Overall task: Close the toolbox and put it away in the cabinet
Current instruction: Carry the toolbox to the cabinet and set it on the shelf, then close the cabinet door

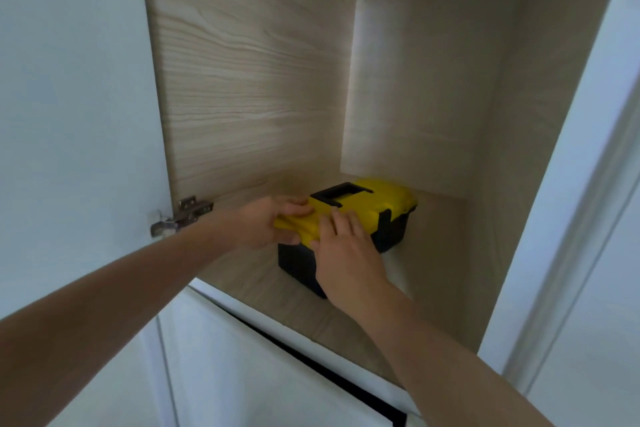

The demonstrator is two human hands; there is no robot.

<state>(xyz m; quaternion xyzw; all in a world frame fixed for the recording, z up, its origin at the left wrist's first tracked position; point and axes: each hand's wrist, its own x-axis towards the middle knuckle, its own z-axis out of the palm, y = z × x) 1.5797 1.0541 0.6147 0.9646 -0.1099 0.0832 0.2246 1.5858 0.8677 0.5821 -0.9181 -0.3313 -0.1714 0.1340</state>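
A small toolbox [375, 204] with a yellow lid, a black body and a black handle folded flat on top stands closed on the floor of an open wooden cabinet [249, 80]. My left hand [273, 224] grips the lid's near left corner, thumb on top and fingers under the rim. My right hand [346, 250] lies flat against the lid's near edge and front face, fingers spread over the yellow plastic. The near front of the box is hidden behind my right hand.
The cabinet's white door [76, 114] stands open at the left on a metal hinge [183, 217]. Another white panel [581, 184] frames the right side. Below the shelf edge is a white door front [259, 374]. Bare shelf floor surrounds the box.
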